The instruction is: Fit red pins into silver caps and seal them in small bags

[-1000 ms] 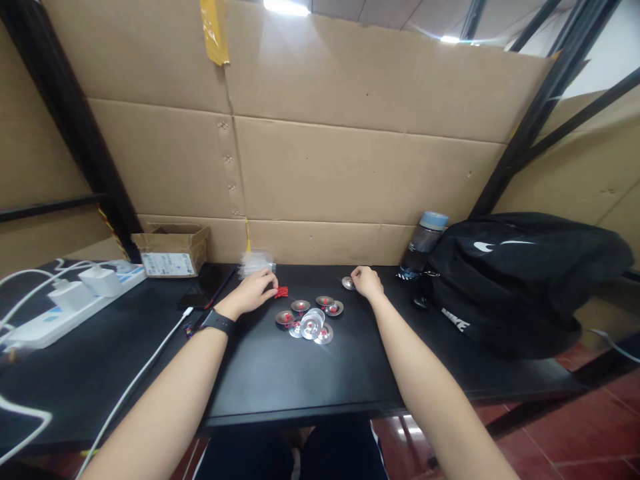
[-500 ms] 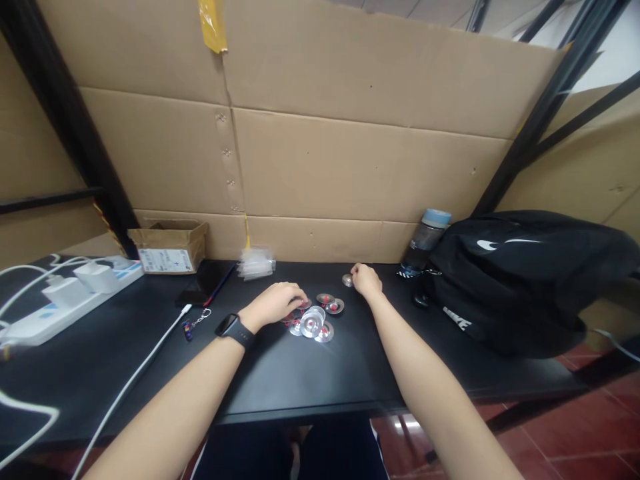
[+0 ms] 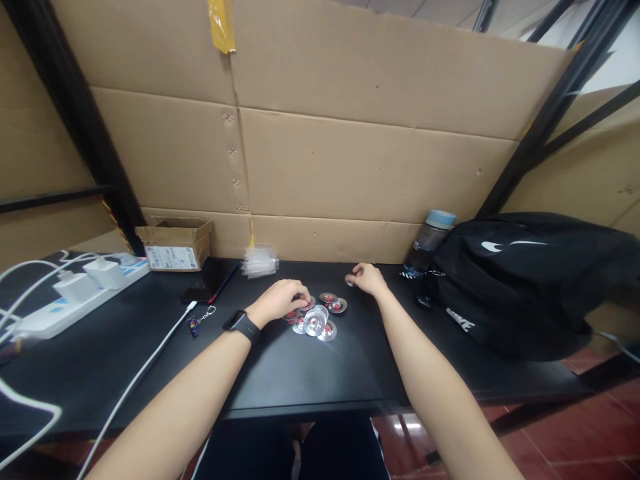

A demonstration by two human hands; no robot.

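Note:
Several small shiny metal discs with domed centres and red bits, which look like finger cymbals (image 3: 315,322), lie heaped and overlapping on the black table (image 3: 280,380). At the heap's left side, my left hand (image 3: 283,300) is closed, its fingertips pinching the red middle of one finger cymbal (image 3: 310,304). Farther back and to the right, my right hand (image 3: 369,279) is closed on the edge of a single finger cymbal (image 3: 350,281), apart from the heap. Two more finger cymbals (image 3: 337,306) sit at the heap's upper right, between my hands.
Behind the heap is a stack of clear plastic pieces (image 3: 260,261). On the left are an open cardboard box (image 3: 173,257), a phone (image 3: 203,287), a keyring (image 3: 194,325), a white cable (image 3: 145,373) and a power strip (image 3: 55,313). A bottle (image 3: 425,243) and black bag (image 3: 515,287) stand right.
The view has shifted slightly, moving everything a little to the right. Both hands stay at nearly the same spots; the cymbal at my right hand looks more tilted.

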